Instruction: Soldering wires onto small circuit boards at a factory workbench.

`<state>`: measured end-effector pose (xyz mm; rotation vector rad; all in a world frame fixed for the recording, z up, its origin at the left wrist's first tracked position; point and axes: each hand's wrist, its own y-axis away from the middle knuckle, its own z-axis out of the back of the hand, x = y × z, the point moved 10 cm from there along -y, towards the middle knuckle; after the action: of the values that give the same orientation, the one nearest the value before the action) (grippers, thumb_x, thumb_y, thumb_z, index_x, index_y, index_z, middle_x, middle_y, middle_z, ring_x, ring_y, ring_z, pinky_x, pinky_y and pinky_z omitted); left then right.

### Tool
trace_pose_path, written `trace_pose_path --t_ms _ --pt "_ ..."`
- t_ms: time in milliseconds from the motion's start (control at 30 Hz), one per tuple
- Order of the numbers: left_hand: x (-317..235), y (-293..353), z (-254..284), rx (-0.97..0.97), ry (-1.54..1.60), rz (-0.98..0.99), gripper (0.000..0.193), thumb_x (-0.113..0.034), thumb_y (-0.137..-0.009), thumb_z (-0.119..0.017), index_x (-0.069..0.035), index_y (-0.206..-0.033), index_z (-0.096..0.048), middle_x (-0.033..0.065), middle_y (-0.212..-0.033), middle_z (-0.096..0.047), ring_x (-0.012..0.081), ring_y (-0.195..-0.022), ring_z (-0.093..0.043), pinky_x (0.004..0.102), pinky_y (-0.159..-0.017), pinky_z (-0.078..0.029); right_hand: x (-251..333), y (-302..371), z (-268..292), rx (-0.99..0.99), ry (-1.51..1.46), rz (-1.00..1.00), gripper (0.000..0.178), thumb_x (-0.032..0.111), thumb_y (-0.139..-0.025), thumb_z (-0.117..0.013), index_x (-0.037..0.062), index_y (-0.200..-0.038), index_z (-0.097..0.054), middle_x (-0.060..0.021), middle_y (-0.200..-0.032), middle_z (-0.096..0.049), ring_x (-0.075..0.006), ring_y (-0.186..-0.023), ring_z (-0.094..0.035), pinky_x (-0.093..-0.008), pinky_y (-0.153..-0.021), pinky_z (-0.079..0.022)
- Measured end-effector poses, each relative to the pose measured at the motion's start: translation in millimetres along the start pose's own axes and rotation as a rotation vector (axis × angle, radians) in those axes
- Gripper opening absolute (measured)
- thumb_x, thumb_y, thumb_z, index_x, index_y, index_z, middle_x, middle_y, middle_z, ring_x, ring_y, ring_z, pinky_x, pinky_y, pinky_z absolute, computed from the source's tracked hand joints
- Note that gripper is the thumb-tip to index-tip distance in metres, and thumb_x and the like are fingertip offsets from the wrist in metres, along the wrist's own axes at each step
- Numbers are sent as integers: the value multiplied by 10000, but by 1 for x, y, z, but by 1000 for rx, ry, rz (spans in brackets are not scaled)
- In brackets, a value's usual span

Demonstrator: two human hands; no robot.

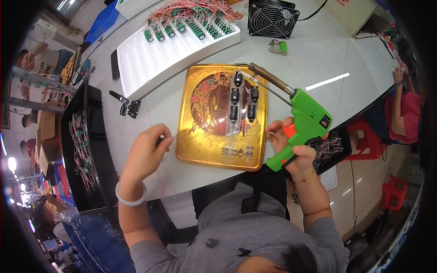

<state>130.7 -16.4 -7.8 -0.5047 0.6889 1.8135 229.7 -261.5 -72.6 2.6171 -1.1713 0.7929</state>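
Note:
My left hand is closed on thin metal tweezers, whose tips reach over the left side of a gold tin lid. Several small black components stand in two columns on a clear strip across the lid's patterned middle. My right hand grips the handle of a green soldering gun with an orange trigger, at the lid's right side. The gun's metal barrel and thin feed tube point up and left, the tip above the lid's far edge, apart from the nearest component.
A white foam tray carries green wired coils at the back. Behind stand a black fan and a green solder spool. Black parts lie left, beside a black bin of wired pieces. A co-worker is at right.

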Motion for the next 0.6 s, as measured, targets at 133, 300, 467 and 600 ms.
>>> trace_pose_path --t_ms 133,300,467,600 --pt "-39 -28 2 123 105 -89 98 -81 -799 -536 8 -779 -501 83 -647 -524 136 -571 -500 270 -538 -409 8 5 1 -63 86 74 500 136 -562 -617 80 -1043 -493 -157 -1274 -358 -271 -1222 -303 -382 -1015 -204" --pt "-58 -78 -38 362 179 -151 83 -85 -812 -532 -15 -783 -498 23 -644 -512 86 -574 -480 229 -524 -406 8 6 10 -169 79 105 496 123 -540 -630 77 -1011 -481 -182 -1404 -143 -306 -1311 -135 -383 -1069 -113" --pt "-40 -105 -87 767 493 -125 87 -108 -809 -550 -29 -793 -516 24 -666 -556 76 -564 -519 202 -510 -416 3 2 10 -143 16 48 502 109 -548 -614 76 -1027 -466 -212 -1400 -124 -328 -1311 -114 -389 -1077 -90" --pt "-20 -103 -95 770 640 -100 100 -118 -823 -561 -39 -798 -504 13 -667 -565 67 -567 -524 191 -487 -400 4 -1 10 -73 -53 50 574 57 -569 -555 48 -1129 -430 -222 -1393 -143 -322 -1317 -95 -409 -1072 -34"
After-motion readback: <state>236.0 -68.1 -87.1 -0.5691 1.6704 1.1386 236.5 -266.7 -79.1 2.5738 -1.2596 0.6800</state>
